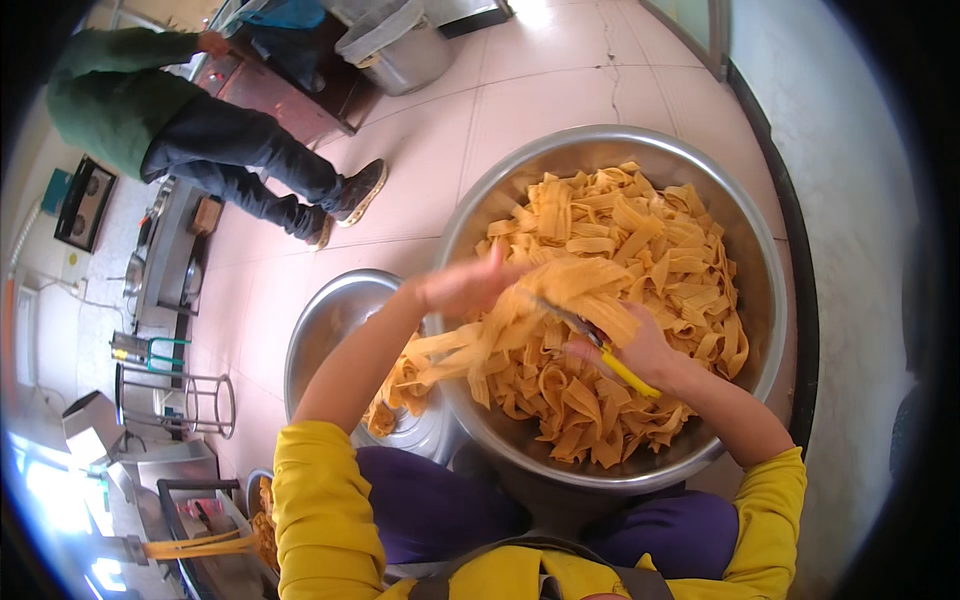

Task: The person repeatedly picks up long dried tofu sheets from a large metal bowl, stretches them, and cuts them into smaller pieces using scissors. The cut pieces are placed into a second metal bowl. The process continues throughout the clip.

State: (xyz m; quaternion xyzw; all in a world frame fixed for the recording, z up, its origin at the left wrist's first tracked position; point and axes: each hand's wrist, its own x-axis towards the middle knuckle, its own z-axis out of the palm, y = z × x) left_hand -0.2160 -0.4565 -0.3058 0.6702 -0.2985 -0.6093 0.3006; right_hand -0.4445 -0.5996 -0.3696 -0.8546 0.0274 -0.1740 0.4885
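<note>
My right hand (637, 349) grips yellow-handled scissors (626, 375), their metal blades partly hidden under a bunch of long yellow-tan strips (570, 289) that look like tofu skin or flat noodles. My left hand (472, 285) is blurred at the left side of this bunch; whether its fingers close on the strips is not clear. Beneath both hands stands a large steel basin (776, 315) with a heap of cut strips (675, 270) in it. From the bunch, strip ends hang over the basin's left rim towards a smaller steel basin (300, 352), which holds more strips (405, 386).
A person (247, 157) in a green top stands at a cabinet (277, 94) at upper left. Beyond is a lined metal bin (405, 56). A stool (210, 405) stands at left. Strips hang from a machine outlet (127, 550) at lower left. A wall (832, 225) runs along the right.
</note>
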